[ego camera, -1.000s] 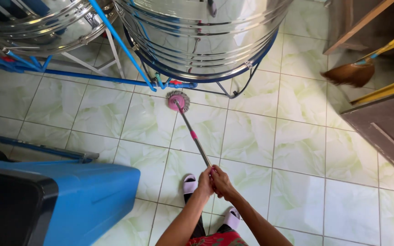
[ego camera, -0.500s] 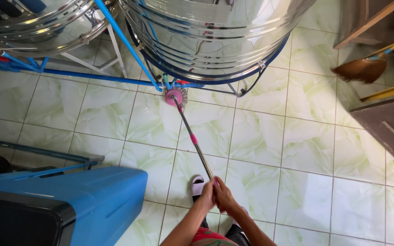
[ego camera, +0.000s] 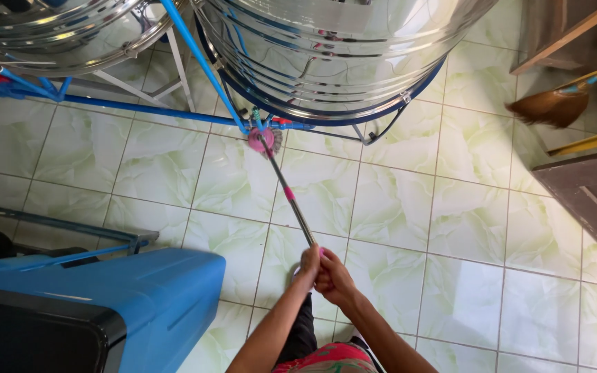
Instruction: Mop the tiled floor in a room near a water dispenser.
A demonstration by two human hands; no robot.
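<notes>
Both of my hands grip the near end of a mop handle (ego camera: pixel 290 199), a thin metal pole with a pink band. My left hand (ego camera: pixel 308 263) and my right hand (ego camera: pixel 333 276) are clasped side by side on it. The pole slants up and away to a round pink mop head (ego camera: pixel 262 140) that rests on the pale green tiled floor (ego camera: pixel 450 221). The mop head lies at the edge of a large shiny steel tank (ego camera: pixel 340 55), beside its blue base ring and a blue pipe (ego camera: pixel 198 62).
A second steel tank (ego camera: pixel 50 34) stands at the upper left on a white frame. A blue bin with a black lid (ego camera: pixel 91 311) fills the lower left. A broom (ego camera: pixel 554 103) leans at the upper right beside dark wooden furniture (ego camera: pixel 589 193).
The mop head has slid farther away toward the base of the big tank. My hands and arms have reached forward with it, and the view has tilted down.
</notes>
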